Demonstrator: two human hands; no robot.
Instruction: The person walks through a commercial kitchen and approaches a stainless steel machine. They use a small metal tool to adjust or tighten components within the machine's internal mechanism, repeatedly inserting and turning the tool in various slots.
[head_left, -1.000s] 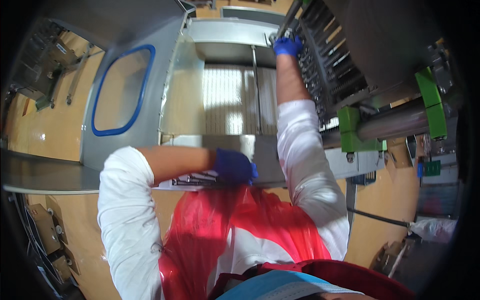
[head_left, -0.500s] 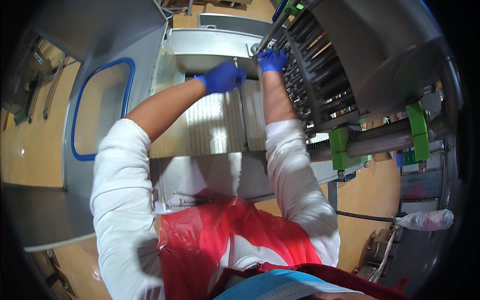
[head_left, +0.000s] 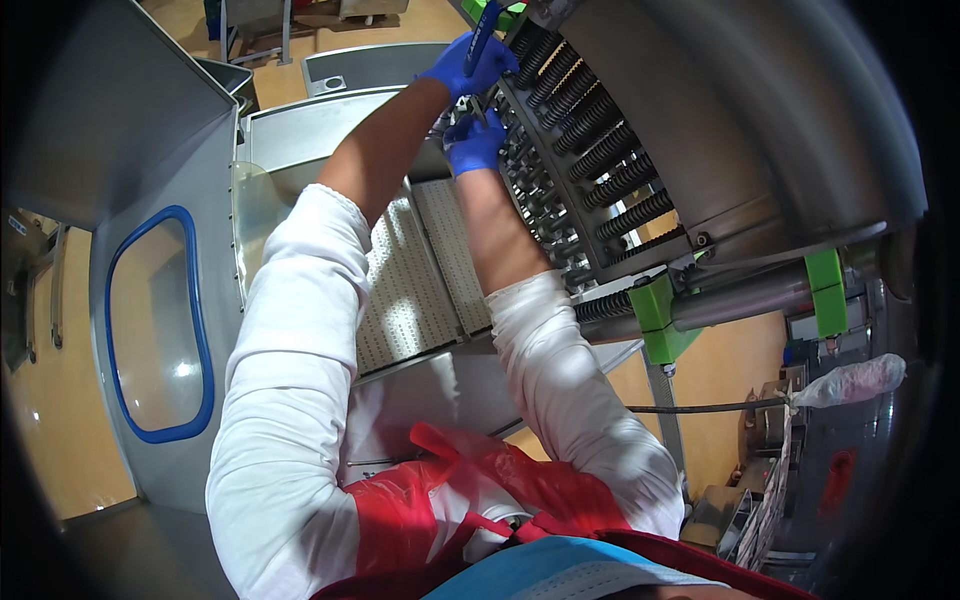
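Observation:
Both my hands wear blue gloves and reach up to a tilted rack of black spiral rollers (head_left: 590,170) on a steel machine. My left hand (head_left: 468,66) is highest, closed around a slim blue-handled tool (head_left: 481,28) at the rack's upper left edge. Just below it, my right hand (head_left: 474,142) has its fingers curled on the rack's edge, next to a small metal part between the two hands. What the tool's tip touches is hidden by the gloves.
A white perforated conveyor belt (head_left: 420,280) runs under my arms. A steel door with a blue-rimmed window (head_left: 150,330) stands at the left. Green brackets (head_left: 655,320) clamp a grey shaft under the curved steel hood (head_left: 760,110). I wear a red plastic apron (head_left: 470,490).
My left hand rose from the machine's front edge, past the belt, up to the rack beside my right hand, and now holds the blue tool. My right hand stayed on the rack.

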